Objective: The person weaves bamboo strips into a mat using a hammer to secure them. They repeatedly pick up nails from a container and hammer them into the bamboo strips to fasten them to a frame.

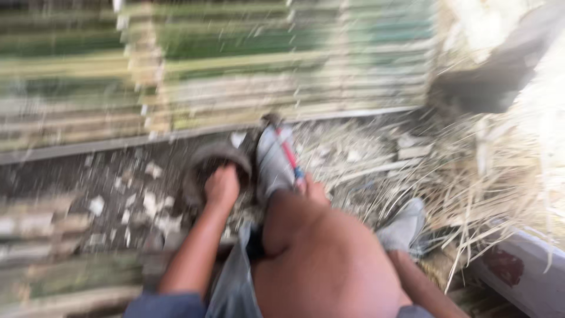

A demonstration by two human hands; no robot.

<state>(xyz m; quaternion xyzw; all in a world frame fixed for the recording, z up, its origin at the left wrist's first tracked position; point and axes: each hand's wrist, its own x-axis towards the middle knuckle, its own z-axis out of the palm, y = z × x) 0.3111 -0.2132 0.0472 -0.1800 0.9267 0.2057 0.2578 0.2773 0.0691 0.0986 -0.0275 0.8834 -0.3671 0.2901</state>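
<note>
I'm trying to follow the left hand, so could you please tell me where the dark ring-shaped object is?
In the head view, the dark ring-shaped object lies on the littered ground just left of centre, under the left hand and beside the grey shoe.

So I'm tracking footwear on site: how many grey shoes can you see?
2. One grey shoe sits mid-frame beside the left hand; the other grey shoe lies lower right by the straw. Blur may hide more.

Frame heavily motion-blurred. Stacked split bamboo slats [282, 65] fill the top, green and pale. Dark ground [118, 176] littered with pale chips [154, 205]. Dry straw-like shavings [471, 176] heaped right. More bamboo lengths [41, 235] lower left. Pale beam with red patch [524, 271] bottom right.
</note>
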